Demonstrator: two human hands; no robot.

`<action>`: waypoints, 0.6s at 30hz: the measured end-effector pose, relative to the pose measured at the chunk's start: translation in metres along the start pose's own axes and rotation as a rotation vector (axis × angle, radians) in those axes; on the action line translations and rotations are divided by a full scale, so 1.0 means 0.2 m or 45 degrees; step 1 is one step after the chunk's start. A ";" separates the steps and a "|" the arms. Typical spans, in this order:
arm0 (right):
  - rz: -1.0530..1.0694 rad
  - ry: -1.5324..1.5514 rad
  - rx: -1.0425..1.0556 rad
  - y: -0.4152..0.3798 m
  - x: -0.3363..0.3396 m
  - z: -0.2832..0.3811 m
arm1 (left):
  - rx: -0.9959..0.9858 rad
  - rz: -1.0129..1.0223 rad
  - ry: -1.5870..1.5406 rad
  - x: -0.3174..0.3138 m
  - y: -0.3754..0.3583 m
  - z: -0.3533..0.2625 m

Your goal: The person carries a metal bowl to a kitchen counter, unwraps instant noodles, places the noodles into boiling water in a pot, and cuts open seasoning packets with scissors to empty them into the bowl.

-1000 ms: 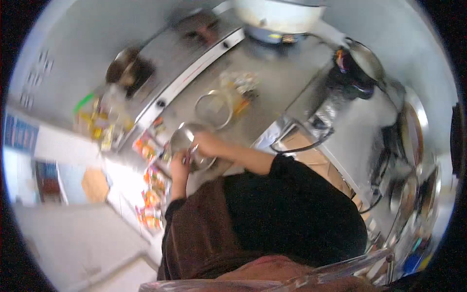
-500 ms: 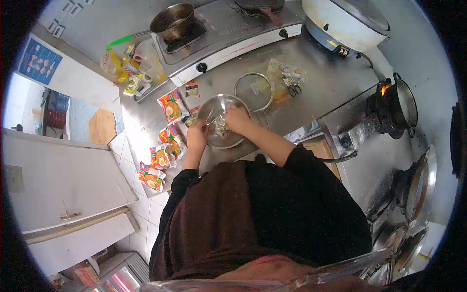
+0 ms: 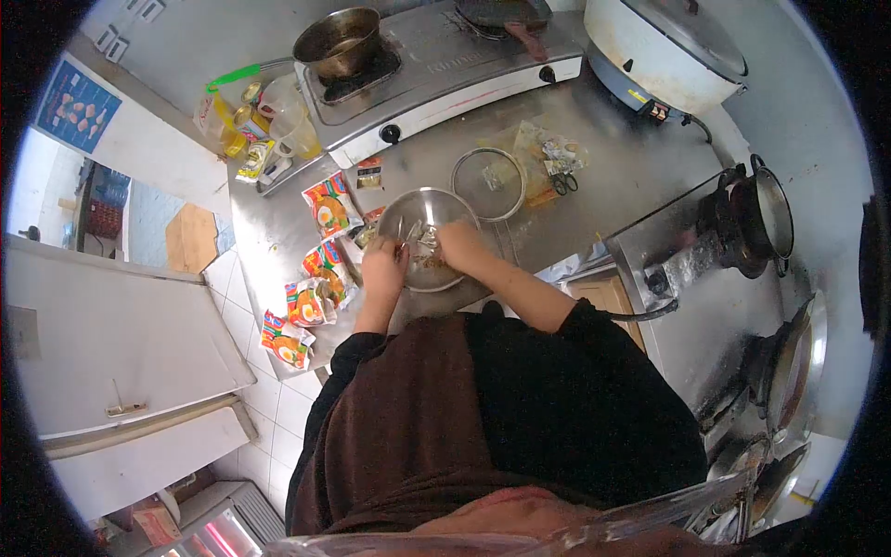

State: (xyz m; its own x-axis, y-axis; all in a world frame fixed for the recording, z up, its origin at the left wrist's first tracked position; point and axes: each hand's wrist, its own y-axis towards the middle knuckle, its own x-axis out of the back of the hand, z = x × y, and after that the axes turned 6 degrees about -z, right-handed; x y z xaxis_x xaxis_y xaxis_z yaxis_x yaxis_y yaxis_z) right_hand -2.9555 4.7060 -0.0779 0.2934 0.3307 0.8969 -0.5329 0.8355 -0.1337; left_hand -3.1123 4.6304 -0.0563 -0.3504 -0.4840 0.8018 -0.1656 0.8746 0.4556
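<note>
A round metal bowl [image 3: 429, 199] stands at the front of the counter, with both hands over it. My left hand [image 3: 384, 264] is at its left rim, fingers closed around something small and thin that I cannot make out. On the right side, my right hand [image 3: 461, 247] reaches in with its fingers pressed together. Small silvery, crumpled pieces [image 3: 427, 238] show between the hands, perhaps opened sachets. Whether the right fingers grip one of them is hidden. Dark bits lie at the bottom of the bowl.
Noodle packets [image 3: 329, 206] lie left of the bowl. A round strainer [image 3: 488, 150] and scissors [image 3: 563, 184] are behind it. Farther back is a two-burner stove [image 3: 445, 102] with a pot [image 3: 336, 42]. A wok [image 3: 775, 209] sits on a burner at right.
My left hand has shifted slightly right and down over the bowl's edge. The silvery pieces between the hands show more clearly. The whole view has tilted a little.
</note>
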 end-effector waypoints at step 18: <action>-0.255 -0.039 -0.022 0.10 -0.07 0.03 | -0.050 0.112 0.378 -0.05 -0.09 0.00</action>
State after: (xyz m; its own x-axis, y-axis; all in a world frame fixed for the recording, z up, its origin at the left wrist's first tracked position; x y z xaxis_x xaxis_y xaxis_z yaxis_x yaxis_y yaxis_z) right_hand -2.9752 4.7150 -0.0907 0.3676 0.1439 0.9188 -0.4525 0.8908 0.0415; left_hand -3.1065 4.6206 -0.0732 -0.0764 -0.3983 0.9141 -0.1088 0.9146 0.3894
